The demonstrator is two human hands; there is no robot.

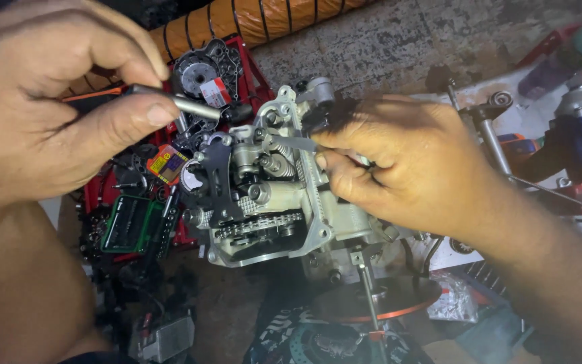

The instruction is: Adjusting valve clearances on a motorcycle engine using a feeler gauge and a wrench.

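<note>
Rough grey concrete floor (399, 40), dimly lit; an orange ribbed duct (264, 17) lies along it, perhaps ventilation hose.

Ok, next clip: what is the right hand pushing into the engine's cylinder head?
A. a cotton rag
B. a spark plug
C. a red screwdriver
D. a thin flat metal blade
D: the right hand pinches a thin flat metal blade whose tip reaches in among the valve springs of the cylinder head, while the left hand holds a slim metal tool above.
</note>
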